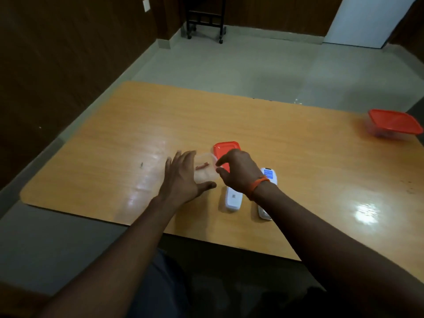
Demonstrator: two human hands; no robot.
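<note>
A small clear plastic container [205, 173] sits on the wooden table [286, 143] with a small red item [202, 166] inside it. My left hand [183, 177] lies against its left side, fingers straight and spread. My right hand [238, 171], with an orange band at the wrist, hovers at its right rim with curled fingers. Thumb and forefinger sit close to the rim with a small gap; whether they pinch it is unclear. A red lid [226, 149] lies flat just behind the right hand.
Two white remote-like devices [232, 199] [267, 177] lie near the front edge under my right wrist. A second clear container with a red lid [394, 123] stands at the table's far right corner. A black wheeled stand [204, 21] is on the floor beyond.
</note>
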